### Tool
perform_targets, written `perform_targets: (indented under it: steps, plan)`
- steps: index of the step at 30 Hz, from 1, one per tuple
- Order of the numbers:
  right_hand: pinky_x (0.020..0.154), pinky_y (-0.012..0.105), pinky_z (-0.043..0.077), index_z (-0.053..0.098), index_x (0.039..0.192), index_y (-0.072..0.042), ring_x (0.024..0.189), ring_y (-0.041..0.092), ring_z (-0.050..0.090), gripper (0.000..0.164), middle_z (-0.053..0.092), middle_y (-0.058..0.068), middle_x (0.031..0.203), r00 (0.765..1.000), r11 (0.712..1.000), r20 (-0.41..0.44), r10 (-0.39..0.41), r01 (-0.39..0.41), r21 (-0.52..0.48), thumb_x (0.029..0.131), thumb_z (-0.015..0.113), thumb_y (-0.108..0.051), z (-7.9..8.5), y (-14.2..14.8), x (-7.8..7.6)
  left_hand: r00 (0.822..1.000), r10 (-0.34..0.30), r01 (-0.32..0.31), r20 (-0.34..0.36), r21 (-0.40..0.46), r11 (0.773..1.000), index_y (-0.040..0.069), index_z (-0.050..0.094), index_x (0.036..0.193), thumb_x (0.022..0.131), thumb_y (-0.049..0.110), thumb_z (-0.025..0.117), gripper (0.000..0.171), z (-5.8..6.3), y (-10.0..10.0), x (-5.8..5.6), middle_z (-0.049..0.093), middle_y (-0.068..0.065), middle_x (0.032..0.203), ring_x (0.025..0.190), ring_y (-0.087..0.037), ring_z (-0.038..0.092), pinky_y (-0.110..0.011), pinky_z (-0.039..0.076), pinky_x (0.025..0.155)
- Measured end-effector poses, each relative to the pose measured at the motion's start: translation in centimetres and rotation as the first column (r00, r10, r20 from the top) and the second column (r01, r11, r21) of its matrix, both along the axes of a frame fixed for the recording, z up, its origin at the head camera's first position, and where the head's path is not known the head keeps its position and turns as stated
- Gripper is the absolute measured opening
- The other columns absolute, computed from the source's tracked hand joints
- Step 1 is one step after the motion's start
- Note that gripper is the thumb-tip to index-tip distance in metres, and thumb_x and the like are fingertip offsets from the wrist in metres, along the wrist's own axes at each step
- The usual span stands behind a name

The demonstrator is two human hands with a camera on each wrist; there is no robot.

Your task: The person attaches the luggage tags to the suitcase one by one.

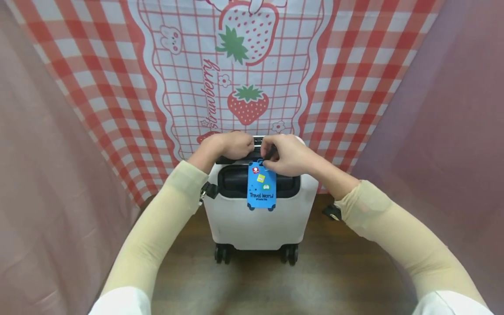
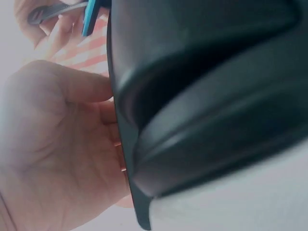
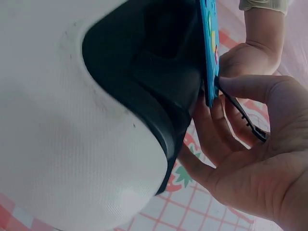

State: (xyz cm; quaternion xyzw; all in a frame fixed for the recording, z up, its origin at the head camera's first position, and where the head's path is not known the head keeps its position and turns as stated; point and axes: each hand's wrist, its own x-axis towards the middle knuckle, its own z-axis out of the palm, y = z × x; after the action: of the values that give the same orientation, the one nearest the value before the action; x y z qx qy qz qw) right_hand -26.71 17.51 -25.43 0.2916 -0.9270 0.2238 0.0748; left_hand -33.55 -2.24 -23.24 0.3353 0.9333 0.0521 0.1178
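Note:
A white suitcase (image 1: pixel 257 225) stands upright, with a black recessed panel (image 3: pixel 120 62) at its top. My left hand (image 1: pixel 236 145) is curled at the suitcase's black top handle (image 1: pixel 228 160); in the left wrist view its thumb (image 2: pixel 89 86) lies at the black edge and its fingertips are hidden behind it. A blue luggage tag (image 1: pixel 261 186) printed "Travel World" hangs over the front of the recess. My right hand (image 1: pixel 289 153) pinches the tag's black strap (image 3: pixel 243 113) between thumb and fingers, the strap's free end pointing toward the palm.
A red-and-white checked strawberry cloth (image 1: pixel 248 74) hangs right behind the suitcase. Pink drapes (image 1: pixel 51 175) stand to both sides. Black wheels (image 1: pixel 289 253) rest on the brown wooden floor (image 1: pixel 260 288). Black wrist straps (image 1: pixel 210 190) hang by both forearms.

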Motion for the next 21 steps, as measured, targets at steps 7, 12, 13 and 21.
perform_targets:
  steps: [7,12,13,21]
  plan:
    - [0.087,0.042,0.065,0.069,0.107,-0.008,0.092,0.023,0.075,0.020,0.076,0.010,0.105,0.998,0.994,-0.054,-0.021,0.015,-0.104,0.092,0.081,-0.012,-0.8,0.4,-0.5,0.994,-0.013,0.028,-0.110,0.138,0.990,0.000,0.054,0.124,0.115,0.017,0.031,0.030,-0.7,-0.2,0.5,0.058,-0.010,0.101,0.092,-0.024,0.054,-0.040,0.049,0.088]
    - [0.093,0.046,0.065,0.070,0.111,-0.007,0.095,0.026,0.075,0.022,0.077,0.012,0.107,0.998,0.988,-0.060,-0.033,0.024,-0.152,0.093,0.082,-0.014,-0.9,0.5,-0.9,0.984,0.050,-0.004,-0.170,0.262,0.965,0.000,0.052,0.129,0.116,0.020,0.036,0.029,-1.4,-0.3,1.4,0.064,-0.012,0.109,0.096,-0.024,0.061,-0.039,0.055,0.088]
    - [0.094,0.047,0.064,0.071,0.111,-0.007,0.096,0.027,0.075,0.021,0.077,0.013,0.107,0.998,0.987,-0.058,-0.034,0.024,-0.161,0.094,0.081,-0.014,-1.0,0.5,-1.0,0.983,0.063,-0.011,-0.172,0.287,0.958,0.000,0.052,0.129,0.116,0.020,0.036,0.029,-1.5,-0.4,1.6,0.064,-0.013,0.110,0.095,-0.024,0.061,-0.039,0.055,0.087]
    - [0.088,0.048,0.064,0.071,0.112,-0.003,0.095,0.029,0.074,0.021,0.077,0.016,0.102,0.997,0.979,-0.074,-0.036,0.020,-0.205,0.096,0.078,-0.014,-1.9,0.0,-2.0,0.977,0.160,-0.072,-0.140,0.490,0.869,0.004,0.053,0.128,0.116,0.021,0.039,0.025,-3.5,-0.7,2.4,0.065,-0.012,0.108,0.091,-0.022,0.060,-0.037,0.053,0.084]
